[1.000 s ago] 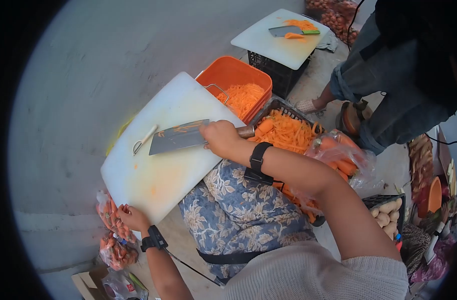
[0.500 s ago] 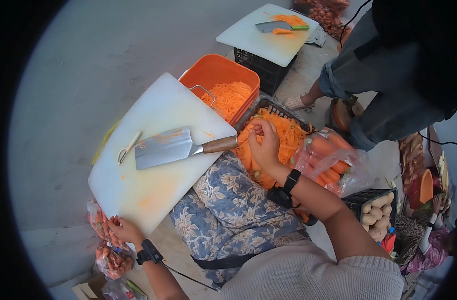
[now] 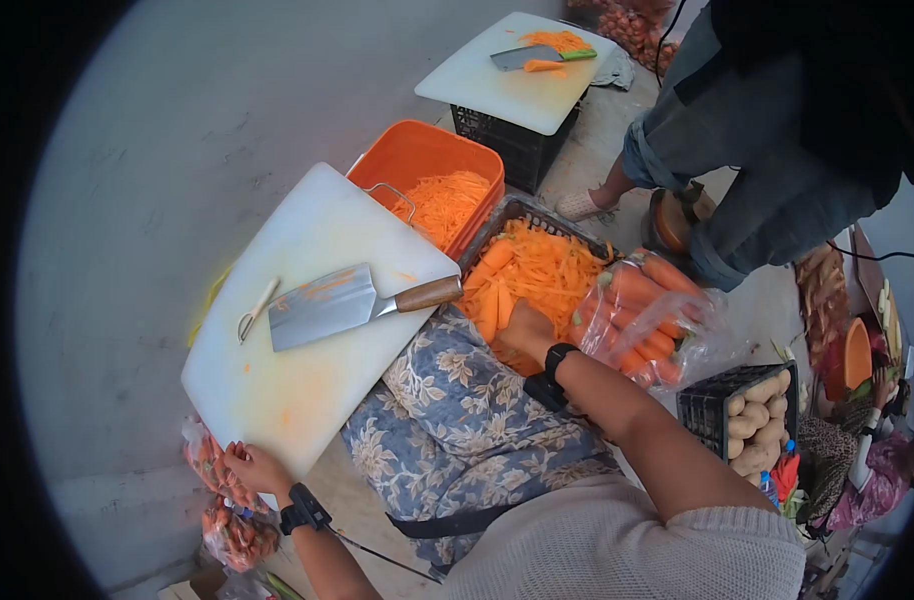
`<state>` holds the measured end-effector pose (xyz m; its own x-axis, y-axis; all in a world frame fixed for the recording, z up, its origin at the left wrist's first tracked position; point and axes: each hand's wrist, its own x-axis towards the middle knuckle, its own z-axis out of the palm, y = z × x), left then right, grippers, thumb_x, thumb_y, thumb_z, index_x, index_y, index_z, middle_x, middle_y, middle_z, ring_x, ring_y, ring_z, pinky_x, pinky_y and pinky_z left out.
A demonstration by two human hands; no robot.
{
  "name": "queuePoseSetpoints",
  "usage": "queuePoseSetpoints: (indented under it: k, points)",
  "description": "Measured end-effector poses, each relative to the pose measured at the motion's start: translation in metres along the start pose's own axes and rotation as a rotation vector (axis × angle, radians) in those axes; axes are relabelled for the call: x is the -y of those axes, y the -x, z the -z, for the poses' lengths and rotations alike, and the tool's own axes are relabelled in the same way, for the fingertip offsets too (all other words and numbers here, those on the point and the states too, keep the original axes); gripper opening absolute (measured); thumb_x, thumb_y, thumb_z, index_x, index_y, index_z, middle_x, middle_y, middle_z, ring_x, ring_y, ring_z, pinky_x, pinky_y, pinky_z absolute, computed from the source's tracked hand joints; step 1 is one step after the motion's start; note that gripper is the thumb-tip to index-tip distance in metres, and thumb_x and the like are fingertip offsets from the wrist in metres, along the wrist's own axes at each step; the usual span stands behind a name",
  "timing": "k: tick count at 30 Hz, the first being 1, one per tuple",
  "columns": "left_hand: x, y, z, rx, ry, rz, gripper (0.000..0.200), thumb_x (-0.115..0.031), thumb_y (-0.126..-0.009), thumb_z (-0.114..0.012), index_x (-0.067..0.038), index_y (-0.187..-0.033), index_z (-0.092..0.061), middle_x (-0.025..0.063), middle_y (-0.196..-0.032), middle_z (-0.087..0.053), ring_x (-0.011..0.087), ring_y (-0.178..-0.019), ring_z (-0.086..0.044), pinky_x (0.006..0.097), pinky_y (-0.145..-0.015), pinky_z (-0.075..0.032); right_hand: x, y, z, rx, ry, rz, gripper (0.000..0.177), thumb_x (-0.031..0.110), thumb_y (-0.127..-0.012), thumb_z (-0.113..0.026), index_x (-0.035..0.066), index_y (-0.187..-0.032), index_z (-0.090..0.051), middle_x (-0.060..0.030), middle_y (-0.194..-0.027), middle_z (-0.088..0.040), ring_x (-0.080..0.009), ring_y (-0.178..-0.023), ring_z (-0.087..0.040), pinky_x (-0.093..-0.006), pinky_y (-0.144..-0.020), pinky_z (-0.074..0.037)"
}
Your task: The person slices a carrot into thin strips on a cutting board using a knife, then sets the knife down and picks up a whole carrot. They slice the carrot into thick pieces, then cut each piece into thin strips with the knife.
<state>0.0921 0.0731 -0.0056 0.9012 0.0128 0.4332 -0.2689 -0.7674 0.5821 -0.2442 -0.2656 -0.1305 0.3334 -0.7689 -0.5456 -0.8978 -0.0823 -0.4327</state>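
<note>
My right hand [image 3: 527, 332] is down in a black crate [image 3: 594, 245] of carrots and orange peelings. Its fingers are partly hidden there, next to a peeled carrot [image 3: 504, 303]. My left hand [image 3: 257, 468] is at the lower left edge of a white cutting board [image 3: 307, 385], fingers curled in. I cannot make out whether anything is in them. On the board lie a cleaver [image 3: 327, 308] with a wooden handle and a white peeler [image 3: 258, 311], both untouched.
An orange bucket [image 3: 487, 160] of shredded carrot stands behind the crate. Bagged carrots [image 3: 642, 325] and a crate of potatoes [image 3: 757, 430] are at right. A second board [image 3: 457, 75] bears another cleaver [image 3: 525, 57]. A person in rolled jeans [image 3: 717, 190] stands nearby.
My right hand has lowered from above the crate into the carrots. My left hand stays by the board's edge. The whole view has shifted slightly.
</note>
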Motion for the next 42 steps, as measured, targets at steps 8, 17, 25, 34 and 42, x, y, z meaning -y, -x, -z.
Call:
queuePoseSetpoints:
  k: [8, 17, 25, 34, 42]
  points:
    - [0.001, 0.001, -0.004, -0.025, 0.038, 0.008, 0.031, -0.008, -0.086, -0.052, 0.003, -0.115, -0.056, 0.0146, -0.101, -0.064, 0.0247, -0.091, -0.063, 0.0353, -0.080, -0.051, -0.012, 0.005, 0.003, -0.061, -0.040, 0.035, 0.064, 0.034, -0.070, -0.075, -0.005, -0.115, -0.053, -0.0243, -0.103, -0.067, -0.0385, -0.095, -0.066, -0.0431, -0.079, -0.052]
    - [0.019, 0.001, -0.014, -0.033, 0.174, -0.035, 0.030, -0.004, -0.086, -0.050, 0.003, -0.115, -0.057, 0.0143, -0.101, -0.063, 0.0240, -0.091, -0.063, 0.0337, -0.081, -0.051, -0.029, -0.012, -0.002, 0.019, -0.203, -0.041, 0.053, 0.037, -0.070, -0.074, -0.006, -0.100, -0.065, -0.0240, -0.098, -0.069, -0.0339, -0.092, -0.068, -0.0383, -0.076, -0.053]
    - [0.016, 0.006, -0.017, -0.065, 0.187, -0.023, 0.031, -0.005, -0.086, -0.052, 0.003, -0.116, -0.056, 0.0159, -0.103, -0.064, 0.0273, -0.091, -0.064, 0.0351, -0.081, -0.051, -0.054, -0.029, 0.005, 0.179, -1.204, -0.347, 0.026, 0.027, -0.078, -0.059, 0.006, -0.089, -0.047, -0.0102, -0.073, -0.053, -0.0182, -0.051, -0.055, -0.0290, -0.047, -0.052]
    - [0.004, 0.016, -0.010, -0.145, 0.078, -0.219, 0.033, -0.007, -0.087, -0.056, -0.001, -0.119, -0.055, 0.0145, -0.109, -0.063, 0.0277, -0.103, -0.061, 0.0381, -0.086, -0.049, -0.056, 0.027, 0.105, 0.177, -1.675, -0.286, 0.017, 0.021, -0.078, -0.059, 0.011, -0.087, -0.049, -0.0007, -0.058, -0.049, -0.0116, -0.045, -0.049, -0.0189, -0.040, -0.044]
    - [-0.103, 0.062, 0.017, -0.014, 0.449, -0.531, 0.044, -0.015, -0.084, -0.068, -0.002, -0.123, -0.053, 0.0146, -0.115, -0.061, 0.0325, -0.108, -0.057, 0.0422, -0.092, -0.045, 0.092, 0.098, 0.117, 0.363, -1.158, 0.395, 0.020, 0.016, -0.085, -0.056, 0.004, -0.101, -0.056, -0.0060, -0.086, -0.057, -0.0124, -0.061, -0.055, -0.0261, -0.053, -0.048]
